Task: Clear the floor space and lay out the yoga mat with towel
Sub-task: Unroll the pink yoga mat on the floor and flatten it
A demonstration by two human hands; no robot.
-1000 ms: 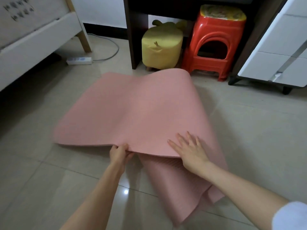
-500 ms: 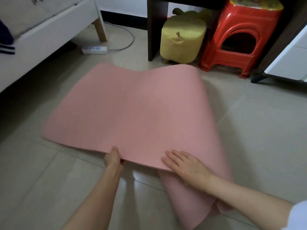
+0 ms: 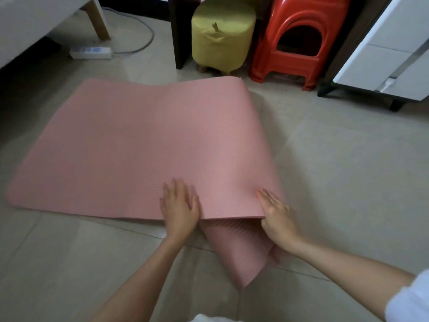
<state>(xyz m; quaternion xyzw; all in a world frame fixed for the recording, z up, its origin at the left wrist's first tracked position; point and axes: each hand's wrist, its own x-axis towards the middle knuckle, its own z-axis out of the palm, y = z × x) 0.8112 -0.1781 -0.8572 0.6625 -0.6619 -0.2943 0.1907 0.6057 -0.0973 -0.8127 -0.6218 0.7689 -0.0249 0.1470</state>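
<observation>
Yoga mat [image 3: 139,145]: folded on the floor [image 3: 348,182], long axis left-right; left hand [image 3: 180,208] flat on top, right hand [image 3: 277,219] pinching the near edge by the fold.

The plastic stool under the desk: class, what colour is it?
Bright red-orange; the plastic stool shows clearly in the head view.

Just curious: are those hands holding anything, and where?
The right hand grips the near edge of the pink yoga mat, where it humps up. The left hand lies flat on top, gripping nothing.
</observation>
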